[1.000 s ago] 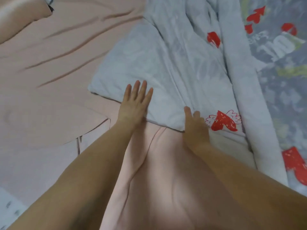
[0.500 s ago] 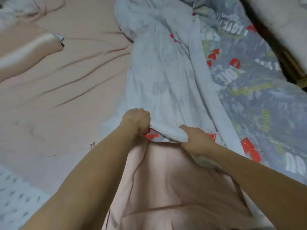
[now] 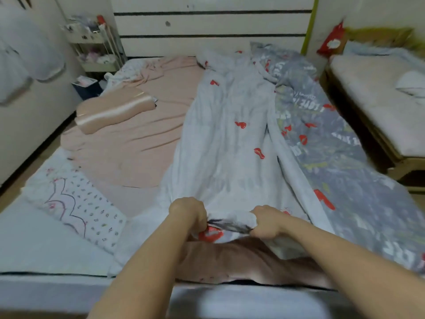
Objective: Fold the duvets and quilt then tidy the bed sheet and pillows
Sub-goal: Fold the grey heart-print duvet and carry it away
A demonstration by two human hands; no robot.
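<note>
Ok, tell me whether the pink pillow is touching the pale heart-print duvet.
Apart. The head view shows the pink pillow lying at the left on the pink sheet, with a wide strip of bare sheet between it and the duvet.

Duvet (image 3: 225, 143) runs lengthwise along the bed, away from the fingers (image 3: 195, 217). Bed sheet (image 3: 138, 143) lies left of the fingers, under the duvet; pillow (image 3: 115, 111) on it, far left. Second bed (image 3: 377, 107) far right.
</note>
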